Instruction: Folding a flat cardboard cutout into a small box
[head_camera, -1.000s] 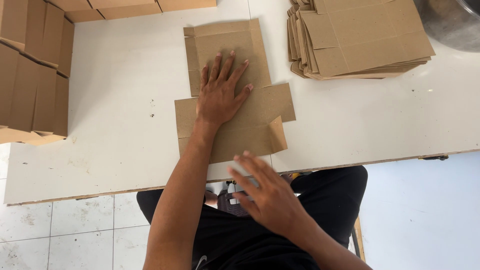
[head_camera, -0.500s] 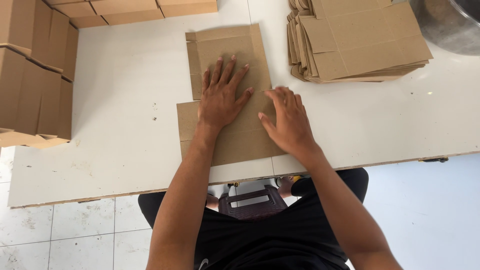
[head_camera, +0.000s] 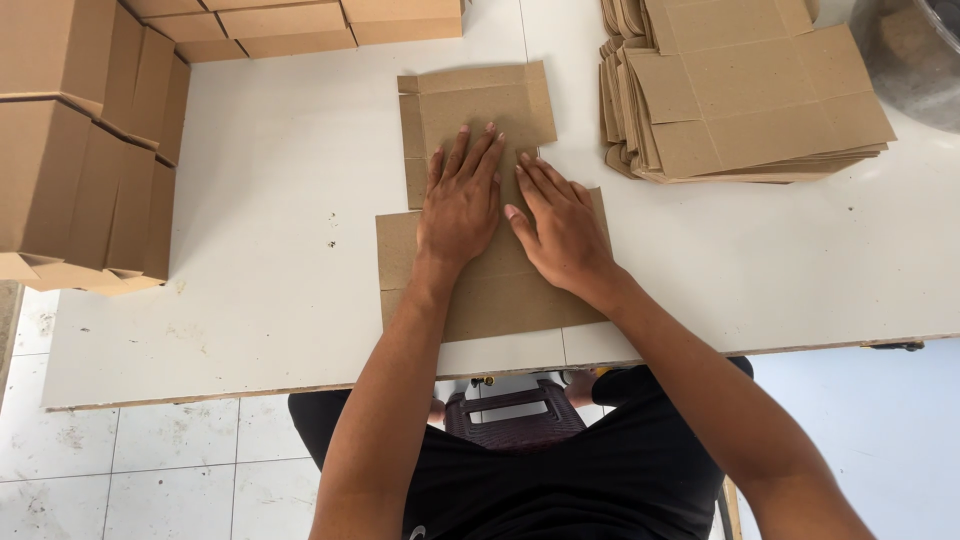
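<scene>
on white table (head_camera: 250, 250), left hand (head_camera: 462, 200), right hand (head_camera: 558, 225), both flat on cardboard blank (head_camera: 480, 290)

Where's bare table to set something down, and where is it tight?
Bare white table lies between the folded boxes and the flat cardboard blank under the left hand and right hand. More below the stack of blanks. The top edge is crowded.

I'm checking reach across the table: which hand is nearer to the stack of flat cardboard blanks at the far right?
Right. The right hand lies flat on the cardboard blank, closer to the stack; the left hand presses beside it, farther away.
</scene>
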